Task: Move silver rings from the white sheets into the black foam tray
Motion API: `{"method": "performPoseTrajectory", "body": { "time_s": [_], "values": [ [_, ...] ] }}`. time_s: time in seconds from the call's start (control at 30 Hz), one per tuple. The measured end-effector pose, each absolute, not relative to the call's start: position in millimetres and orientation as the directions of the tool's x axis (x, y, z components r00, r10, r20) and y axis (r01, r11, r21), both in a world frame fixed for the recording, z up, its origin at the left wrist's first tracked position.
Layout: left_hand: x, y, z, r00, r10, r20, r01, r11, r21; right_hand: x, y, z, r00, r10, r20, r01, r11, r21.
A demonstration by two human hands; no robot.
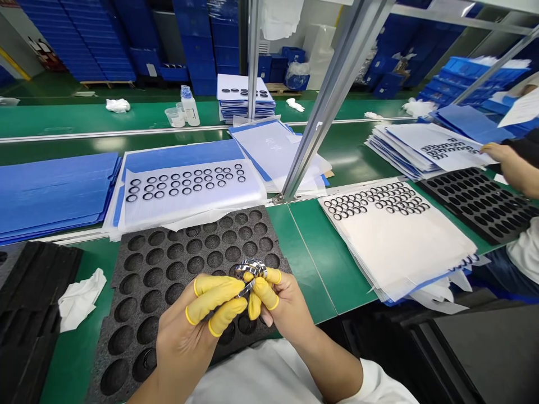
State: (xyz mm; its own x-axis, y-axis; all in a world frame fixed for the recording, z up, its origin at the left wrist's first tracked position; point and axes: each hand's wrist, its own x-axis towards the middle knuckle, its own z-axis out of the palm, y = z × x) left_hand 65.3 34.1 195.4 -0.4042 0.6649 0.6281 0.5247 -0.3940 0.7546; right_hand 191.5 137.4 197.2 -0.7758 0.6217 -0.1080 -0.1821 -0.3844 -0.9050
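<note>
Yellow finger cots cover several fingertips on both my hands. My right hand [272,292] is closed around a few shiny metal rings [251,268], bunched together and tilted. My left hand [206,314] pinches toward the same bunch, its fingertips meeting the edge of a ring just below the others. Both hands are over a black foam tray [141,306] with rows of round pockets. Most of the visible pockets hold nothing, and a dark ring [148,359] sits in one near the tray's front left. My hands hide part of the tray.
Behind the tray, rings lie in rows on a white sheet [189,205]. More rings rest on a paper stack [396,241] at right. A metal post [324,118] rises between them. A co-worker's hand [511,165] is far right. Crumpled tissue [82,300] lies left.
</note>
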Motion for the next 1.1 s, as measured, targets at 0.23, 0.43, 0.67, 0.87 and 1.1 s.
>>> {"method": "performPoseTrajectory", "body": {
  "time_s": [0.23,0.43,0.67,0.87,1.1],
  "values": [
    [66,37,202,-0.377,0.616,0.691,0.590,-0.415,0.692,188,139,193,-0.803,0.583,-0.124,-0.184,-0.440,-0.879],
    [65,38,204,-0.341,0.600,0.724,0.624,-0.432,0.651,184,135,188,-0.830,0.538,-0.146,-0.180,-0.507,-0.843],
    [69,26,184,-0.500,0.591,0.633,0.577,-0.318,0.752,180,128,185,-0.863,0.462,-0.207,-0.131,-0.598,-0.791],
    [68,28,187,-0.455,0.590,0.667,0.606,-0.344,0.717,177,125,185,-0.885,0.418,-0.203,-0.122,-0.630,-0.767],
    [63,28,196,-0.457,0.642,0.616,0.515,-0.374,0.771,180,133,181,-0.808,0.518,-0.280,-0.171,-0.661,-0.730]
  ]
}}
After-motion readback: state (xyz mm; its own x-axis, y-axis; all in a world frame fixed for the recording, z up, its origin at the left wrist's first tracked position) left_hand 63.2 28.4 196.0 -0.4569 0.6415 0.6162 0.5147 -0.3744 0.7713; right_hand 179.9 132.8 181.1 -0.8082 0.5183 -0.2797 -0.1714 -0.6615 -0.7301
